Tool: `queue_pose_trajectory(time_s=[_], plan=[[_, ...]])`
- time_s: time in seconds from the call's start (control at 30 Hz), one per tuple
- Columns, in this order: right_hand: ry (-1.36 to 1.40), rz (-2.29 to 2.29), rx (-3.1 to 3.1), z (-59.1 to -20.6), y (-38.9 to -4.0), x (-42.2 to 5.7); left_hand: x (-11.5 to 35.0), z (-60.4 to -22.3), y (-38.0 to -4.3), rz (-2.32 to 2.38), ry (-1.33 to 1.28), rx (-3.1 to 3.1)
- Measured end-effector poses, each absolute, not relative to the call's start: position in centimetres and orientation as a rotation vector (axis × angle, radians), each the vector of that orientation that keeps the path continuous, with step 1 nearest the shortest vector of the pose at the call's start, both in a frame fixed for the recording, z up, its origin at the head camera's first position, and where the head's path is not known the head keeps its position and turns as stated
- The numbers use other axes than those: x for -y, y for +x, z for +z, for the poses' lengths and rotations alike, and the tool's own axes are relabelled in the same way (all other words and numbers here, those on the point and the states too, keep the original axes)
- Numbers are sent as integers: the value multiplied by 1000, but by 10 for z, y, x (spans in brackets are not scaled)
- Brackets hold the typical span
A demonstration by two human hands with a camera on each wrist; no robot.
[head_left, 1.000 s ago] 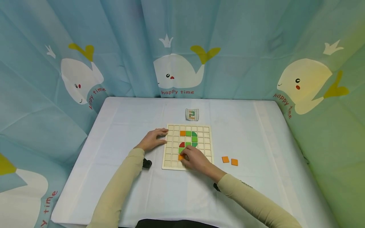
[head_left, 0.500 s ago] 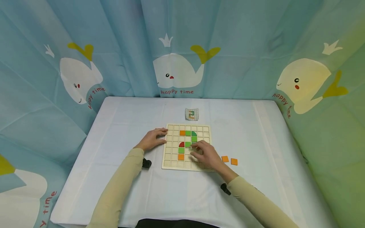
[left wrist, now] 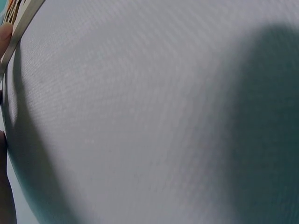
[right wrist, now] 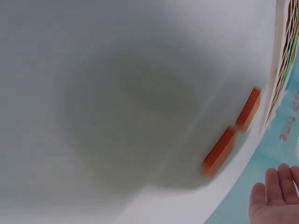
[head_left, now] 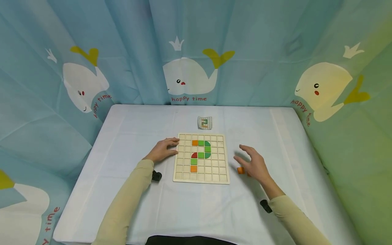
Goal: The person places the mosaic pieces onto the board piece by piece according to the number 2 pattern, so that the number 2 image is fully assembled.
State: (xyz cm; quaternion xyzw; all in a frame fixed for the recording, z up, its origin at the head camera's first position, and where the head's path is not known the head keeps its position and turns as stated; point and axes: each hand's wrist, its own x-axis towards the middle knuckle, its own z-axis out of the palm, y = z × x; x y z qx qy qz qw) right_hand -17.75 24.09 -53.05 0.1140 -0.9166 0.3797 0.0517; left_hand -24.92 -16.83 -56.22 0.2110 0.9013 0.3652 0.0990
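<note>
A square wooden grid board (head_left: 183,176) lies mid-table in the head view. Its cells hold orange, green and red tiles: an orange square (head_left: 194,168) at the lower end, a red quarter-round tile (head_left: 194,155) above it, and several green pieces (head_left: 201,155). My left hand (head_left: 161,150) rests fingertips and thumb at the board's left edge. To the right of the board, my right hand (head_left: 255,165) hovers with spread fingers, holding nothing. Two loose orange square tiles, one (head_left: 240,170) partly shaded and the other mostly hidden under the hand, lie beneath it; the right wrist view shows both tiles (right wrist: 219,151).
Behind the board lies a small pattern card (head_left: 204,123) printed with a coloured grid figure. White cloth covers the table (head_left: 137,122). A blue-green curtain with whales (head_left: 190,76) surrounds its back and sides.
My right hand has left the orange tile at the board's lower end and moved right, off the board, over the two loose orange tiles. The left hand stays at the board's edge.
</note>
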Motion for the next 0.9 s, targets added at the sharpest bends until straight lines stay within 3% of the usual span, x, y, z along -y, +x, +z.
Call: queue_pose_trajectory(time_s=[0.4, 0.9], plan=[[402, 1035, 2987, -534, -165, -282, 167, -561, -248, 1099, 597, -2654], [622, 873, 2970, -550, -158, -287, 168, -567, -250, 1108, 594, -2666]])
